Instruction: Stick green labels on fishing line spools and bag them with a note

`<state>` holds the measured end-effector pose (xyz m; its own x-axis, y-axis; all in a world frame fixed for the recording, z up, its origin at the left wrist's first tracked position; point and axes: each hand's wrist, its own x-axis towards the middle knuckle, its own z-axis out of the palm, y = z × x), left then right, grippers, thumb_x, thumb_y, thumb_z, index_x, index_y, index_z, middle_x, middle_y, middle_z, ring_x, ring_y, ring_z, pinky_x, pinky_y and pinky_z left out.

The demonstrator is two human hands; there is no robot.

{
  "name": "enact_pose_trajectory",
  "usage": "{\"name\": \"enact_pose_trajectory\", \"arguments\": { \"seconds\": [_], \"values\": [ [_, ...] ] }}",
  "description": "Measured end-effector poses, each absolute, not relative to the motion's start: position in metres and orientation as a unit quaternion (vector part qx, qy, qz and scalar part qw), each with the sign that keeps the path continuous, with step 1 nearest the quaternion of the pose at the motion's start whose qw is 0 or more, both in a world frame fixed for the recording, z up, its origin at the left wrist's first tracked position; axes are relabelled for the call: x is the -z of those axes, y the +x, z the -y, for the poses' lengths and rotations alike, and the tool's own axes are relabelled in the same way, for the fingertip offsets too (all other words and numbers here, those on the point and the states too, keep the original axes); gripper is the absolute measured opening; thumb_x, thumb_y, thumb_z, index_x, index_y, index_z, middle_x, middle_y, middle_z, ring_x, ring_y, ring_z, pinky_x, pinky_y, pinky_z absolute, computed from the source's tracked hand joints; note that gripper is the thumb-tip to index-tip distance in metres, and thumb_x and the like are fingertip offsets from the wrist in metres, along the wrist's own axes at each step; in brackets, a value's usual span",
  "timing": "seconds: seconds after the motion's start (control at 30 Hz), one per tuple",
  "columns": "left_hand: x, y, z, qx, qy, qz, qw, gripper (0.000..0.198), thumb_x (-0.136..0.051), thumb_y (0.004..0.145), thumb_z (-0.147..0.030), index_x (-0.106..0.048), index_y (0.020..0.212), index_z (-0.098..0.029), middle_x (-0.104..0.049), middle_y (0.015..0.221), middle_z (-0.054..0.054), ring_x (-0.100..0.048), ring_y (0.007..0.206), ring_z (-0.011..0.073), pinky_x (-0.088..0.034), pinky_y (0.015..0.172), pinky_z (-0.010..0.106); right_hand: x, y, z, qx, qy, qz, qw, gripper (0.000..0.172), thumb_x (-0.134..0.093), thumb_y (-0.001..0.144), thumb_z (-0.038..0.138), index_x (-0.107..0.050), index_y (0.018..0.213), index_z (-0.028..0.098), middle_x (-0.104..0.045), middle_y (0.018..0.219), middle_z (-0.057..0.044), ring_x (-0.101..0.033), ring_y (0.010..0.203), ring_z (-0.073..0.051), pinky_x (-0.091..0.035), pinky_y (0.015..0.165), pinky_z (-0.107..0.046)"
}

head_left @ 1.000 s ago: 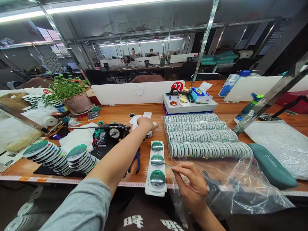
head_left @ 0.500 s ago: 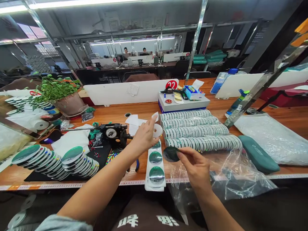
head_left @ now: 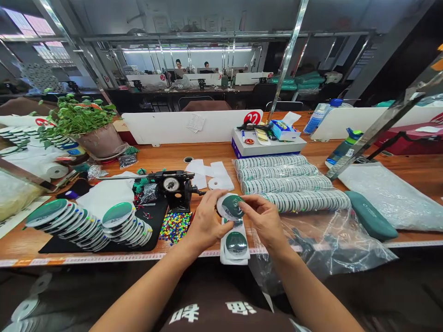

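Holding disc (head_left: 219, 207) over strip (head_left: 236, 246)'s 12 o'clock end, left hand (head_left: 207, 219) grips its 9 o'clock edge, right hand (head_left: 262, 216) pinches label (head_left: 232, 205) at 3 o'clock, winder (head_left: 177, 185) at 10, bagged discs (head_left: 287, 186) at 2.

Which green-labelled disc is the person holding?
The disc between the left hand and right hand, over the sticker strip; neither hand touches the leaning stacks on the black mat.

Window (head_left: 53, 53) upper left; white partition (head_left: 169, 128) across wooden table (head_left: 166, 155).
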<state>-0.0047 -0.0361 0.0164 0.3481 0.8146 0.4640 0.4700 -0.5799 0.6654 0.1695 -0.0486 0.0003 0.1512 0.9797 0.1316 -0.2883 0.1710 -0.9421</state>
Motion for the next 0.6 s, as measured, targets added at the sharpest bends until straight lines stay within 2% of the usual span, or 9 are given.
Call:
{"name": "enact_pose_trajectory", "arguments": {
  "seconds": [0.17,0.33,0.6],
  "values": [
    [-0.006,-0.013,0.040,-0.430,0.744,-0.430,0.277,0.066,-0.078,0.066,-0.013,-0.056,0.128,-0.020,-0.062,0.126,0.007,-0.062,0.113,0.0230,-0.053,0.099,0.038,0.002,0.160,0.050,-0.508,-0.430,0.432,0.608,0.030,-0.088,0.069,0.041,-0.078,0.088,0.020,-0.075,0.089,-0.006,-0.071,0.083,-0.018,-0.058,0.078,-0.029],
    [-0.001,-0.016,0.044,-0.440,0.719,-0.418,0.339,0.062,-0.078,0.069,-0.014,-0.057,0.127,-0.022,-0.065,0.124,0.005,-0.066,0.109,0.0217,-0.057,0.091,0.035,0.002,0.152,0.055,-0.446,-0.468,0.493,0.582,0.028,-0.084,0.075,0.040,-0.077,0.091,0.018,-0.075,0.089,-0.007,-0.071,0.081,-0.018,-0.058,0.078,-0.030],
    [0.009,-0.020,0.046,-0.453,0.686,-0.416,0.388,0.061,-0.083,0.073,-0.025,-0.056,0.128,-0.019,-0.063,0.129,0.010,-0.065,0.115,0.0250,-0.055,0.100,0.040,0.002,0.143,0.061,-0.358,-0.500,0.530,0.584,0.022,-0.077,0.083,0.037,-0.075,0.092,0.017,-0.075,0.090,-0.006,-0.072,0.080,-0.019,-0.058,0.075,-0.029]
  ]
}}
